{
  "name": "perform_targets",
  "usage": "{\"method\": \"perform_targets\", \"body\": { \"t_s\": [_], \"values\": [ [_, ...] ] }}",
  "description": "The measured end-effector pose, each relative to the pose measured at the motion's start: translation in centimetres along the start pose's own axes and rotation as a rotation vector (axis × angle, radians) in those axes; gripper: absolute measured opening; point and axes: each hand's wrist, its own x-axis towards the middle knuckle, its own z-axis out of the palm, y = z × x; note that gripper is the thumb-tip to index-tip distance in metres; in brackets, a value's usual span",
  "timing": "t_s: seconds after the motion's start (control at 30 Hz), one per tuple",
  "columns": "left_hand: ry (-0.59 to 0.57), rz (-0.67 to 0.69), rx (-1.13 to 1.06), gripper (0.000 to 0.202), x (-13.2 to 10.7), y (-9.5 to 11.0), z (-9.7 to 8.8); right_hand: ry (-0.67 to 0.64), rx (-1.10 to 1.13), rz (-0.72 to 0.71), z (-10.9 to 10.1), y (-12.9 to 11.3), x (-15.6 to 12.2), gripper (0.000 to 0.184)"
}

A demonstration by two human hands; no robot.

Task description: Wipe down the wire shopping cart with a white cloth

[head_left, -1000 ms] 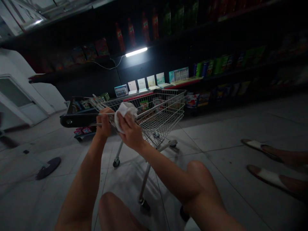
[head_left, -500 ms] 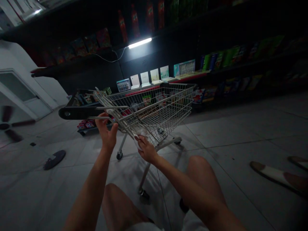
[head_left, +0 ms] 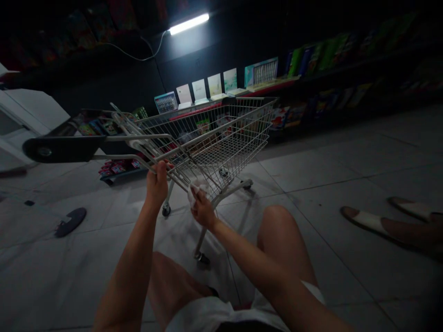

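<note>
One white cloth (head_left: 197, 190) lies pinched in the right fingers (head_left: 198, 203); left fingers (head_left: 158, 177) curl round the shopping cart's bar (head_left: 124, 157).

The person is wearing loose white shorts (head_left: 204, 318), the fabric bunching into soft folds across the lap, with a lighter edge of cloth (head_left: 313, 291) showing beside the right thigh. A dark band (head_left: 246, 328) is showing at the very bottom of the view, too dim to tell what it is. Both arms are showing bare and slender, the left forearm (head_left: 126, 272) and right forearm (head_left: 249, 256) tapering smoothly toward the left hand (head_left: 157, 186) and right hand (head_left: 203, 210). The left knee (head_left: 169, 281) and right knee (head_left: 280, 235) are showing bare and rounded, and a small black shape (head_left: 213, 291) is appearing beside the left knee, too small to identify.
</note>
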Motion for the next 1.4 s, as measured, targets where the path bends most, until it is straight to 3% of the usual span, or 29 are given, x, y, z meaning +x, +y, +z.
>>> {"method": "perform_targets", "body": {
  "t_s": [0.1,0.17,0.27,0.4,0.53,0.63,0.7,0.8,0.9,1.0,1.07,1.2,1.3,1.4],
  "values": [
    [0.008,0.003,-0.026,0.059,0.0,-0.5,0.2,-0.040,0.044,0.157,3.0,4.3,-4.6,0.081],
    [0.023,0.003,-0.046,0.059,0.0,-0.6,0.4,-0.007,0.092,0.225,4.1,5.4,-5.8,0.082],
    [0.048,0.000,-0.071,0.059,0.0,-0.5,0.7,0.064,0.130,0.264,4.7,3.9,-4.5,0.074],
    [0.082,-0.004,-0.092,0.059,-0.2,-0.2,0.9,0.193,0.181,0.136,4.5,0.6,-1.3,0.059],
    [0.078,-0.006,-0.104,0.058,-0.2,0.2,1.0,0.165,0.242,0.101,4.1,2.0,-2.2,0.056],
    [0.070,-0.010,-0.092,0.059,-0.1,0.4,0.9,0.134,0.266,0.183,3.2,4.6,-4.1,0.055],
    [0.070,-0.008,-0.085,0.059,-0.1,0.5,0.9,0.163,0.271,0.194,1.6,5.0,-4.0,0.051],
    [0.092,-0.008,-0.089,0.061,-0.2,0.6,1.0,0.261,0.274,0.127,-2.0,3.0,-1.0,0.052],
    [0.113,-0.013,-0.103,0.060,-0.3,0.7,1.2,0.340,0.285,-0.045,-4.9,0.4,3.2,0.058],
    [0.101,-0.019,-0.102,0.058,-0.3,0.9,1.2,0.303,0.275,-0.152,-4.4,0.6,5.1,0.046],
    [0.089,-0.026,-0.098,0.060,-0.3,0.9,1.1,0.269,0.254,-0.054,-2.4,2.4,4.1,0.039],
    [0.103,-0.036,-0.088,0.062,-0.2,0.7,1.1,0.230,0.218,0.337,1.3,7.1,-1.5,0.038],
    [0.117,-0.056,-0.102,0.061,-0.2,0.7,1.1,0.257,0.220,0.443,1.3,9.8,-5.5,0.031],
    [0.133,-0.062,-0.127,0.060,-0.3,0.8,1.1,0.386,0.210,0.528,-0.3,11.5,-6.2,0.027]
  ]
}}
